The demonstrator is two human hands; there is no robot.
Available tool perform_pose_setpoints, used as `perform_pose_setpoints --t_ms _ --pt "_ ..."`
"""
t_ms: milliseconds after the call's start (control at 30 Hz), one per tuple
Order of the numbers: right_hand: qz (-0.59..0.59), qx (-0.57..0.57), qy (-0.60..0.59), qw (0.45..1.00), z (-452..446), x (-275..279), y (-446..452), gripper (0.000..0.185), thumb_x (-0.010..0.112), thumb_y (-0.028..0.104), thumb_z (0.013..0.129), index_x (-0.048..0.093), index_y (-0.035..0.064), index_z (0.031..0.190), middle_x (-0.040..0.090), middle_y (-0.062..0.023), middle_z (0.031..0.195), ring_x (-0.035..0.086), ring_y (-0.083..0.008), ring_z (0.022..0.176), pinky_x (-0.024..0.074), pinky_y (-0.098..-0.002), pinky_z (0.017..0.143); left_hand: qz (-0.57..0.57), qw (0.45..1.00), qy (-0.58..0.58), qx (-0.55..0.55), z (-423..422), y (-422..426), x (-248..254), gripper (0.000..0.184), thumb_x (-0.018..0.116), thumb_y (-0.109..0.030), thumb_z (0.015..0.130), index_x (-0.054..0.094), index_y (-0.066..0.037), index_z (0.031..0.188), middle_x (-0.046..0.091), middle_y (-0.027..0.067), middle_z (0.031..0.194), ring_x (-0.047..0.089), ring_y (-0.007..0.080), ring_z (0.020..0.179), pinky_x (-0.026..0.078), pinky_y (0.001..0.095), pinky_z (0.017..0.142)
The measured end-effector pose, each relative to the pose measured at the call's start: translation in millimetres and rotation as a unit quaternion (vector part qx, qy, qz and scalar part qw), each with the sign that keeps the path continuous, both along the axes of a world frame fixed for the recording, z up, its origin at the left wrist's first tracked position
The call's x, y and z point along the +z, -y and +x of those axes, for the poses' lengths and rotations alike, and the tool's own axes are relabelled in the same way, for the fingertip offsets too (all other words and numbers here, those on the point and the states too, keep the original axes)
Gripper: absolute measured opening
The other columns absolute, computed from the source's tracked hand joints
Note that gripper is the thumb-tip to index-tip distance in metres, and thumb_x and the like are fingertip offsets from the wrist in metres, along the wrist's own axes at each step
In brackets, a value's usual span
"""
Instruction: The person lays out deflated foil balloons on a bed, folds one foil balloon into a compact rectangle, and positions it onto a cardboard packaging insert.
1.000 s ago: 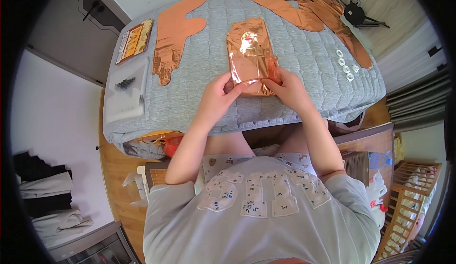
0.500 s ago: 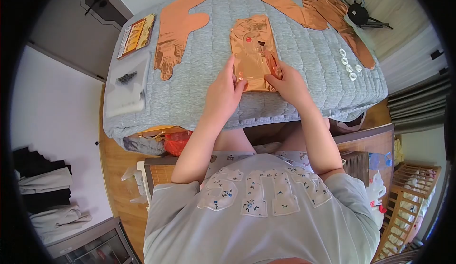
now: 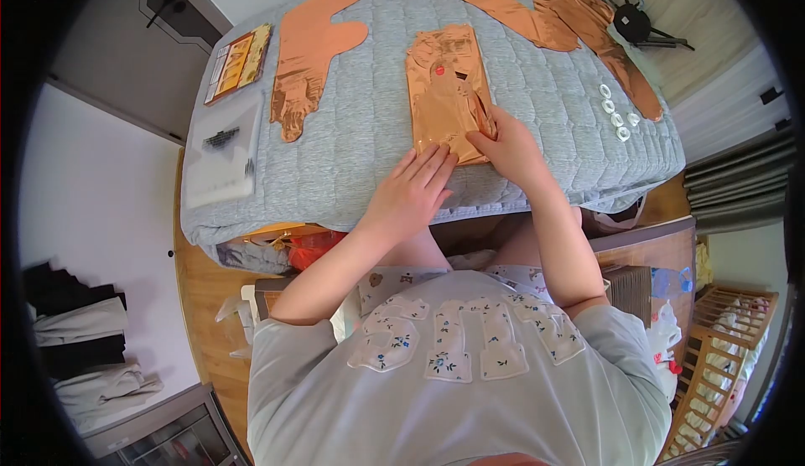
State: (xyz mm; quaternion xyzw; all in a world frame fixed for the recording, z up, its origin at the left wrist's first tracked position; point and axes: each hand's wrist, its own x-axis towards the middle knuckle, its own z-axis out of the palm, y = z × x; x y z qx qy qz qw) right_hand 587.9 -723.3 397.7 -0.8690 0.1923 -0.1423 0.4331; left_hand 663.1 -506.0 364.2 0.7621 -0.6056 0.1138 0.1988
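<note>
Pinching the side of the foil packet [image 3: 438,107] with the right hand [image 3: 510,151] now, pressing its near edge flat under the slightly spread left hand [image 3: 412,189], there on the bed [image 3: 360,139] just ahead, and perhaps risking a crease from tugging against that press!

You have two hands, one left hand [image 3: 415,188] and one right hand [image 3: 513,149], at one foil packet [image 3: 449,110]. Left of the packet, you can count one foil shape [image 3: 310,47], one box [image 3: 238,64] and one clear bag [image 3: 220,183]. Right of it, you have five white rings [image 3: 617,115], one router [image 3: 631,24], and more foil [image 3: 549,18], one piece or several, you cannot tell.
</note>
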Motion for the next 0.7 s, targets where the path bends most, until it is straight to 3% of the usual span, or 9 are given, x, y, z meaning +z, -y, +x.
perform_pose_setpoints --t_ms 33,100,267,367,467,533,633,700 --pt "0.0 0.001 0.0 1.0 1 0 0 0.035 0.073 0.022 0.09 0.063 -0.0018 0.113 0.07 -0.0268 0.097 0.069 -0.0436 0.094 0.0527 -0.0457 0.079 0.016 1.0 0.006 -0.002 1 0 2 0.06 0.071 -0.021 0.092 0.051 -0.002 0.145 0.053 0.0147 0.15 0.049 0.031 0.142 0.042 0.0482 0.115" --pt "-0.014 0.0 -0.023 1.0 2 0 1 0.04 0.073 0.018 0.091 0.065 -0.0009 0.125 0.073 -0.0185 0.096 0.07 -0.0277 0.085 0.054 -0.0371 0.079 0.014 1.0 0.0 0.002 -2 0 5 0.061 0.071 -0.022 0.092 0.051 -0.002 0.146 0.053 0.015 0.15 0.049 0.0305 0.142 0.041 0.0488 0.116" --pt "-0.022 -0.004 -0.028 0.999 0 7 -1 0.04 0.074 0.019 0.091 0.064 -0.0011 0.125 0.073 -0.0187 0.096 0.069 -0.0287 0.085 0.0534 -0.0381 0.079 0.029 0.999 -0.005 0.014 -4 -1 4 0.062 0.069 -0.027 0.093 0.049 -0.003 0.147 0.053 0.0139 0.151 0.047 0.0281 0.144 0.037 0.0511 0.118" --pt "-0.019 -0.001 -0.04 0.999 0 3 0 0.041 0.074 0.02 0.091 0.064 -0.0011 0.124 0.073 -0.0187 0.097 0.069 -0.0292 0.086 0.0532 -0.0382 0.08 0.03 0.995 0.088 0.026 -8 -5 6 0.063 0.07 -0.034 0.092 0.052 -0.005 0.145 0.055 0.0103 0.149 0.046 0.0268 0.144 0.033 0.0501 0.119" --pt "-0.009 0.0 -0.03 1.0 0 6 -2 0.041 0.074 0.02 0.091 0.064 -0.0012 0.125 0.073 -0.0189 0.098 0.069 -0.0301 0.087 0.0532 -0.0384 0.08 0.004 0.994 0.09 0.059 -14 -9 5 0.06 0.071 -0.034 0.091 0.056 -0.009 0.143 0.059 0.005 0.138 0.052 0.0223 0.135 0.033 0.0461 0.118" --pt "-0.002 -0.001 -0.032 0.999 -1 6 -2 0.041 0.074 0.02 0.091 0.064 -0.0012 0.125 0.073 -0.019 0.099 0.069 -0.0307 0.088 0.0533 -0.0387 0.081 -0.002 0.99 0.099 0.096 -16 -15 -1 0.055 0.072 -0.033 0.089 0.06 -0.012 0.138 0.059 0.002 0.123 0.058 0.0178 0.119 0.036 0.0434 0.113" --pt "-0.016 -0.001 -0.017 1.0 0 4 -2 0.041 0.073 0.02 0.091 0.064 -0.0011 0.125 0.073 -0.0198 0.1 0.07 -0.0315 0.091 0.0536 -0.0394 0.082 -0.028 0.995 0.056 0.083 -11 -22 -3 0.053 0.075 -0.029 0.086 0.063 -0.013 0.135 0.059 0.0023 0.117 0.057 0.0204 0.115 0.038 0.0469 0.11" --pt "-0.011 -0.005 -0.029 1.0 0 7 -3 0.042 0.073 0.02 0.091 0.063 -0.0011 0.126 0.073 -0.0207 0.1 0.071 -0.0326 0.092 0.0538 -0.04 0.082 -0.027 0.993 0.07 0.088 -11 -22 -3 0.053 0.074 -0.031 0.087 0.063 -0.012 0.134 0.058 0.0021 0.117 0.058 0.019 0.113 0.038 0.0445 0.11"
